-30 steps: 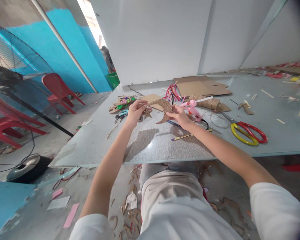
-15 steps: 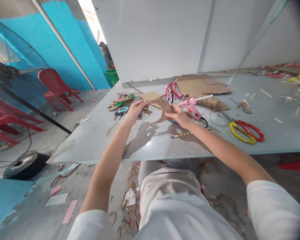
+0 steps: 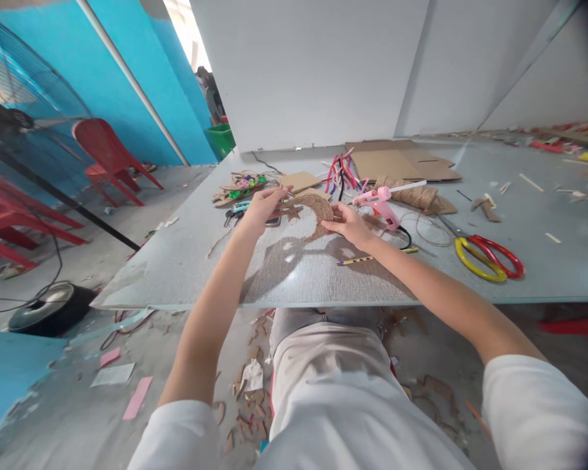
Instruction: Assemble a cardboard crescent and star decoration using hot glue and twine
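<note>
A brown twine-covered crescent is held above the grey table, its right curve between the thumb and fingers of my right hand. My left hand is at the crescent's upper left, fingers pinched together; what they grip is too small to make out. A small brown star hangs or lies just right of my left hand, inside the crescent's opening. Close to my right hand lies a pink glue gun with a white stick. A patterned pencil rests below my right hand.
Scissors with yellow and red handles lie at the right. Behind are a twine roll, cardboard sheets, coloured pipe cleaners and green trimmings. The table's front edge runs before my body.
My left hand has shifted slightly up and away from the crescent's tip, and the star shows more clearly. My right hand keeps its hold. The view has tilted slightly.
</note>
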A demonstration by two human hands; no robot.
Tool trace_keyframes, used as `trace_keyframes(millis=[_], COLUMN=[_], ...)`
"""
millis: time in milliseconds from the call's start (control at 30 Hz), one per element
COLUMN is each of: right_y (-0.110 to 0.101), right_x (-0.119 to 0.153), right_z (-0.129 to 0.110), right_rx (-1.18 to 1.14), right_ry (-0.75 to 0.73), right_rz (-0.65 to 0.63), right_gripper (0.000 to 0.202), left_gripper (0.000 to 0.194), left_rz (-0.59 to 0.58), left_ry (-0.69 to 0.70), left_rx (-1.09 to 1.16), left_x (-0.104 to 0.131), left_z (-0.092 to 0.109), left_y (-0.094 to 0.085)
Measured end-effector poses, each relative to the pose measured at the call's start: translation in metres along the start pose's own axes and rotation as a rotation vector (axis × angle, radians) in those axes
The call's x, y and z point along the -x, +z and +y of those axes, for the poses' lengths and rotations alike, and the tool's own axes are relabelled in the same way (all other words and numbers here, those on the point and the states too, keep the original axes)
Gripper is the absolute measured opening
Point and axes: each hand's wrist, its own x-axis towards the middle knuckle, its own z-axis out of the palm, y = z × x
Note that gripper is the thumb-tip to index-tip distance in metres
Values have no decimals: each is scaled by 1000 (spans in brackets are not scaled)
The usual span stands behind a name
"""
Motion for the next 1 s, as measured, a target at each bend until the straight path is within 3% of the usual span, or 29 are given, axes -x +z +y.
trace_keyframes(millis=[400,567,1000], right_y=[-2,-1,0], right_x=[-3,-3,-5], right_z=[8,7,10], right_rx=[-1,15,5], right_ry=[-9,-3,8], right_rz=[43,41,87], right_gripper=[35,35,33], left_gripper=[26,34,37], left_rz=[-101,-140,-169], left_ry=[22,38,78], left_rx=[-78,-110,-108], left_x=[16,21,21], left_z=[10,12,10], left_y=[7,8,9])
